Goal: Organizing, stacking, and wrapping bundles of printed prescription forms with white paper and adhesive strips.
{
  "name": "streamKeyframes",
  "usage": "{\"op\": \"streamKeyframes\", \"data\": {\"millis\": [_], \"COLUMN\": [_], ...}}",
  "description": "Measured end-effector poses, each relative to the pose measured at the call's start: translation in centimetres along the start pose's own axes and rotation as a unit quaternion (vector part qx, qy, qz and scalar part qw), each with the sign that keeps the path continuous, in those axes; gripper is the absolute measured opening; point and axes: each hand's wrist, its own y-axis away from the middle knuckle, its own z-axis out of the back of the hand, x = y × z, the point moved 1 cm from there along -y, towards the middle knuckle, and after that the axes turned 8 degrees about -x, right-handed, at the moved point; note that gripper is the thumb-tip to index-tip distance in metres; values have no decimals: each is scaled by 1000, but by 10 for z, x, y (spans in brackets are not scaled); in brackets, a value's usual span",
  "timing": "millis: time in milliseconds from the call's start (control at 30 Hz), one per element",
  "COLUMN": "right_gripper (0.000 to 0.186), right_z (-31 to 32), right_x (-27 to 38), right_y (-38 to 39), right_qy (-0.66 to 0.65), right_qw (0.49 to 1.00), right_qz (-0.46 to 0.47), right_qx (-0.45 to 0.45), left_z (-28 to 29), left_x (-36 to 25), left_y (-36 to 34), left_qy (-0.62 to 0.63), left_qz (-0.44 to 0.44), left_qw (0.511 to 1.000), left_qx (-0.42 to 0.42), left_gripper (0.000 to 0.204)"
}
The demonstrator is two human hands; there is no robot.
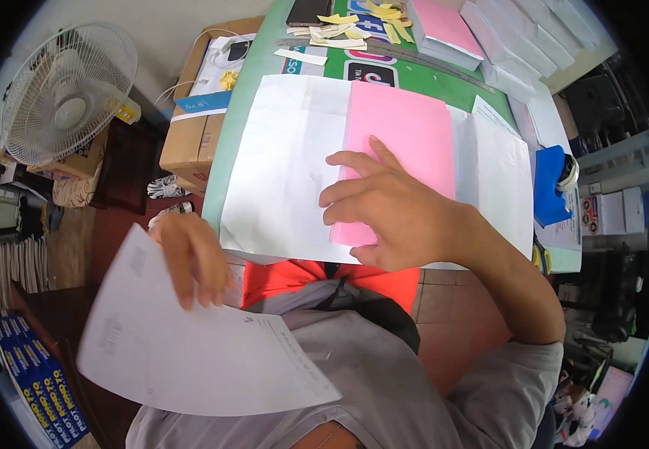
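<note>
My left hand [193,258], slightly blurred, is off the table at the left and pinches the upper edge of a white printed sheet of paper [182,352], which hangs tilted over my lap. On the table, my right hand [399,206] grips the lower left part of a stack of pink paper [403,123]. Its bent fingers reach over the stack's left edge, and the thumb is at the near edge. The stack sits on a large white wrapping sheet [279,165], whose folded right part [496,172] rises beside it.
Paper strips [332,34], a phone [309,11] and a metal ruler [444,67] lie at the back of the green table. Another pink stack [448,34] and white packs [511,52] stand far right. A blue holder [550,183] is at right; cardboard box [186,146] and fan [70,105] stand left.
</note>
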Motion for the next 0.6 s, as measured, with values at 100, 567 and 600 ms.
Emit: {"op": "streamKeyframes", "data": {"millis": [100,567,600], "right_gripper": [45,76,75], "right_z": [-2,15,15], "right_x": [-1,7,7], "right_y": [0,53,59], "right_qy": [-3,61,70], "right_qw": [1000,976,973], "right_qz": [-4,-101,-118], "right_qx": [12,-181,-185], "left_z": [-3,12,13], "left_x": [-35,-67,-54], "left_y": [6,-55,-61], "left_qy": [-87,-792,-842], "left_qz": [-66,-199,-197], "left_qw": [992,223,277], "left_qx": [-66,-532,-420], "left_gripper": [19,25,26]}}
